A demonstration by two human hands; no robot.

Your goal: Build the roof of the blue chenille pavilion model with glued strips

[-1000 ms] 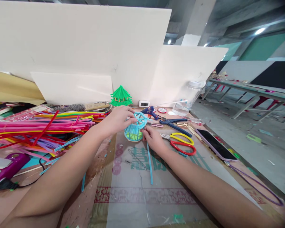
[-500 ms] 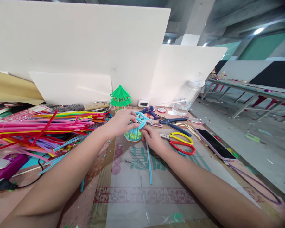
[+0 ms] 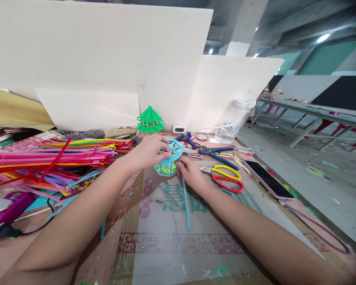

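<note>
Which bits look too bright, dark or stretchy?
In the head view, a ceiling lamp glares white; a pale streak shines on the small board; the tabletop darkens beside the left arm; the far table looks stretched; the blue frame is too small for fine detail.

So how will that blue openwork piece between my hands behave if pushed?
The blue openwork piece is probably light, its walls being thin strips with gaps. It may flex, since those strips look slender. Rolling seems unlikely, given its angular-looking base.
</note>
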